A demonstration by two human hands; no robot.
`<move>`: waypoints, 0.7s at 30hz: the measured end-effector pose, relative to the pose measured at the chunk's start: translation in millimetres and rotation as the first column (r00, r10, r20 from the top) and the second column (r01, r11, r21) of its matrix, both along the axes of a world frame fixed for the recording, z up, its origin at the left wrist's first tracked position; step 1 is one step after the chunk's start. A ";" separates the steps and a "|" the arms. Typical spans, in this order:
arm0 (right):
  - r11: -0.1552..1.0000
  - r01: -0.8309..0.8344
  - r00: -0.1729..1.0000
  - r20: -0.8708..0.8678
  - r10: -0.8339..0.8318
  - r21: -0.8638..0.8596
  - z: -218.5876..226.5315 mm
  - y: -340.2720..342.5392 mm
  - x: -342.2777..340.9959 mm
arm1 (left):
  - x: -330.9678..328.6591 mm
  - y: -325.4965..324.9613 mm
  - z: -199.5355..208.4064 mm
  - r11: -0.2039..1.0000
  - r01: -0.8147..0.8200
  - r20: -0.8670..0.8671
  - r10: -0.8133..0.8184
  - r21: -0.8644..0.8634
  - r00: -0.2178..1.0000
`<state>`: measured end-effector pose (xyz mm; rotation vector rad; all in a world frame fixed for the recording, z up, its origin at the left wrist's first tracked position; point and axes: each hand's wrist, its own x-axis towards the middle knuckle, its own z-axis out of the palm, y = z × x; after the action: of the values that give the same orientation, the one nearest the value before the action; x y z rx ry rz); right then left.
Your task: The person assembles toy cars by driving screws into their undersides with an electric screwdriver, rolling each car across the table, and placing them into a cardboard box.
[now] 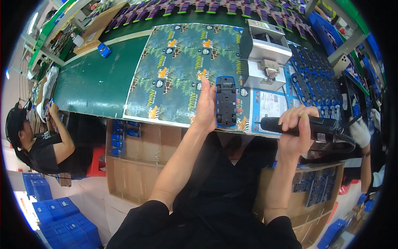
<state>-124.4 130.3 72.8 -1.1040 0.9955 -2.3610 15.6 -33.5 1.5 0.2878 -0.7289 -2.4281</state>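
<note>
Black driver: in right hand, fingers wrapped round the body; bit points left toward the car, near it, apart.
Car: in left hand, over the near edge of the sheet; dark underside faces up, blue rim round it.
Left fingers: grasping the car, thumb along its left side, fingertips showing at its right.
Sheet: animal print, flat on green desk.
Silver machine: beyond the driver, at the sheet's right.
Car rows: right of the machine, undersides up.
Blue car: alone, left of the sheet.
Co-worker: seated at left.
</note>
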 end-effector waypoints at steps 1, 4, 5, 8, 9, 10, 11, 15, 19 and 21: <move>1.000 -0.010 1.000 -0.004 0.010 -0.001 0.1 -0.9 0.6 | 1.3 0.1 2.7 1.000 -0.010 -0.004 0.010 -0.001 1.000; 0.994 0.069 0.998 -0.001 -0.069 0.082 -1.6 -4.1 0.7 | 2.6 1.8 4.0 0.922 -0.005 0.224 0.099 -0.386 0.970; 0.986 0.121 0.993 -0.030 -0.118 0.114 -3.5 -5.6 1.3 | 4.0 3.5 4.2 0.922 -0.011 0.221 0.104 -0.386 0.970; 0.975 0.167 0.986 -0.029 -0.165 0.145 -3.4 -9.5 1.7 | 4.9 3.1 4.2 0.697 -0.054 0.312 0.386 -0.715 0.868; 0.976 0.162 0.986 0.006 -0.165 0.145 -3.3 -10.3 2.0 | 6.7 -0.9 4.8 0.699 -0.056 0.311 0.387 -0.713 0.868; 0.976 0.161 0.987 0.004 -0.163 0.147 -3.8 -10.5 2.5 | 10.0 -5.3 6.8 0.665 0.052 0.389 0.370 -0.745 0.844; 0.971 0.170 0.985 0.004 -0.173 0.168 -4.9 -10.9 2.5 | 11.3 -8.1 11.8 0.625 0.161 0.463 0.356 -0.764 0.812; 0.962 0.185 0.983 -0.016 -0.185 0.199 -9.5 -13.5 0.9 | 11.9 -10.5 20.6 0.554 0.113 0.400 0.430 -0.825 0.810; 0.960 0.187 0.982 -0.002 -0.191 0.208 -9.1 -15.6 1.9 | 13.4 -11.1 17.4 0.350 0.129 0.326 0.592 -0.928 0.737; 0.957 0.191 0.980 0.004 -0.197 0.216 -8.6 -14.9 1.8 | 13.6 -10.2 19.9 0.282 0.141 0.293 0.625 -0.949 0.724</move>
<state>-122.7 115.5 64.2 -0.9297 1.3697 -2.3383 29.2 -43.7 21.5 0.6766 -2.0935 -1.1005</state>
